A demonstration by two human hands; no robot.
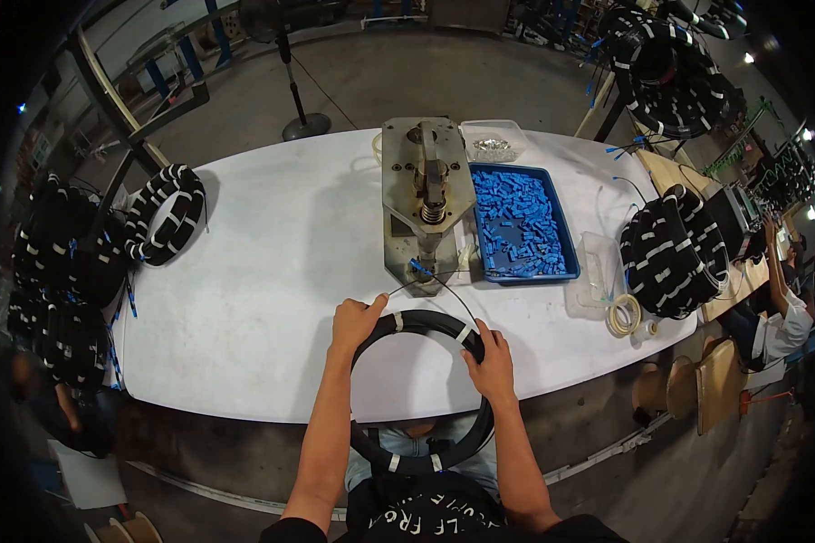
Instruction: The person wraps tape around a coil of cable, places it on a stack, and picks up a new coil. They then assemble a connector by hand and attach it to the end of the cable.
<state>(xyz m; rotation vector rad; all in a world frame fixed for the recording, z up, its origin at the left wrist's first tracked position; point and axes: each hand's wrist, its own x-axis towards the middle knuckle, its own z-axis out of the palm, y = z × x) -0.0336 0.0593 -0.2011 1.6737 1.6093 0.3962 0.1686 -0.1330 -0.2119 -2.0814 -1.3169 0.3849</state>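
A coil of black cable (430, 322), bound with white tape bands, is held at the table's front edge, its lower part over my lap. My left hand (360, 321) is closed on the coil's upper left, thumb and finger pressed at a thin cable end. At the upper right, my right hand (489, 360) is wrapped round the coil, near the other cable end. Both thin ends run up to a blue connector (419, 266) at the base of a metal hand press (426, 195).
A blue tray (528, 279) of blue connectors stands right of the press, with a clear bin (507, 131) behind. Further right are a clear box (596, 276), tape rolls (623, 315) and stacked coils (675, 253). One coil (166, 214) lies left. A person (783, 321) sits far right.
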